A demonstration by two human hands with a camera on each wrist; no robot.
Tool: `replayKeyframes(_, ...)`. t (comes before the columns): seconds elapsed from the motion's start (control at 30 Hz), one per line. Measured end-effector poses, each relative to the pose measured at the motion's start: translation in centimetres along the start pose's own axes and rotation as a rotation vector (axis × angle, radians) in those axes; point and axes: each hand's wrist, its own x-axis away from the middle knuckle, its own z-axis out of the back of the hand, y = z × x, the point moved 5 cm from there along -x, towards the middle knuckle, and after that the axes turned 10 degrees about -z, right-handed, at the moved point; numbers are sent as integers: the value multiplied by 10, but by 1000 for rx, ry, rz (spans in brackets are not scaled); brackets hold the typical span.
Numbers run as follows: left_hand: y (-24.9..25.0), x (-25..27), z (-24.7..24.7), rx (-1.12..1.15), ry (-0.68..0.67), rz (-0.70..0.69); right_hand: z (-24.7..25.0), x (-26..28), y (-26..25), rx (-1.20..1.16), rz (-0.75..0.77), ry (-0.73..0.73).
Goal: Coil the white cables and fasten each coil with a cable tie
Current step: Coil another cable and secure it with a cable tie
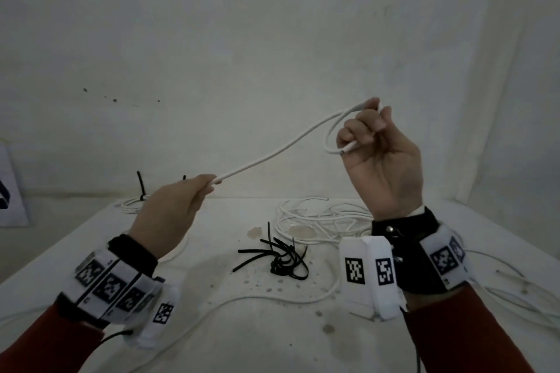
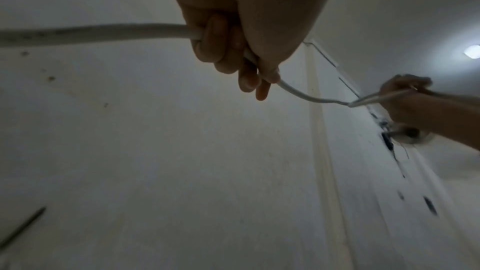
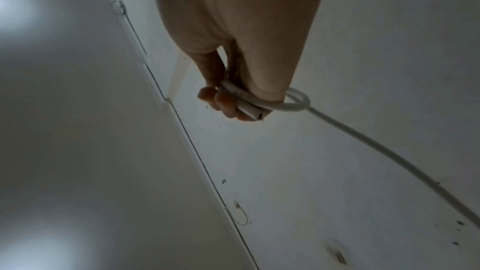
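At 9 o'clock the left hand grips the white cable in curled fingers; it rises toward 2 o'clock, where the right hand pinches a small loop, above black cable ties on the table

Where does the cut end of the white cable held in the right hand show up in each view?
Head: cut end right of centre, poking out left of the right hand.
Left wrist: not discernible; the distant hand hides it.
Right wrist: centre, at the fingers.
Shared landmark: the small loop beside that hand.
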Motion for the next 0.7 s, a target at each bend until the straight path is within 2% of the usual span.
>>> replayKeyframes(0.13,37,-2,1,-274,-118,-282,5,-16,9,93,65,90)
replayKeyframes(0.2,55,-5,4,-314,-154,-382,10,-26,19,268,36,154)
replayKeyframes(0.3,72,-13,11,-340,-153,-466,13,-35,40,873,-64,173)
replayKeyframes(0.37,77,-19,20,-356,-150,-490,16,-31,60,1335,-187,72)
replayKeyframes(0.43,75,-27,31,-372,-144,-485,22,-23,77,1613,-340,-38)
replayKeyframes(0.47,72,-31,36,-380,-135,-472,23,-17,81,1640,-408,-70)
replayKeyframes(0.53,66,-38,44,-359,-113,-433,20,-7,84,1538,-492,-79)
replayKeyframes(0.7,55,-45,48,-118,44,-318,-6,6,80,1444,-502,-111)
